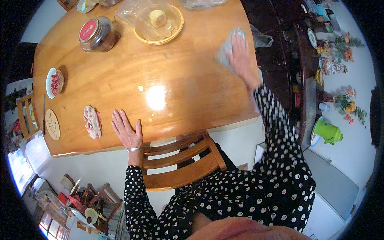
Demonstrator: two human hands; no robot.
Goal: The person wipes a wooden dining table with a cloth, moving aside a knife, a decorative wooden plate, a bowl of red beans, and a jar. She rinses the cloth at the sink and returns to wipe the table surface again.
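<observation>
My right hand [240, 54] lies flat over a pale blue-grey cloth [225, 56] near the table's right edge. Its fingers are stretched out on top of the cloth, slightly smeared by motion. With fingers spread and nothing in it, my left hand [127, 131] rests palm down at the near edge of the wooden table [180, 76]. Left of it is a folded white cloth with red patches [92, 122]. Farther left lie an oval wooden board with a carved design [52, 125] and a dark, thin stick-like tool [44, 112].
A white bowl of small red pieces [55, 83] stands at the left. Toward the back are a red-lidded glass jar [98, 34] and a yellow-rimmed basket [178, 30] with a clear plastic container and a pale lump. A wooden chair [184, 172] stands against the near edge.
</observation>
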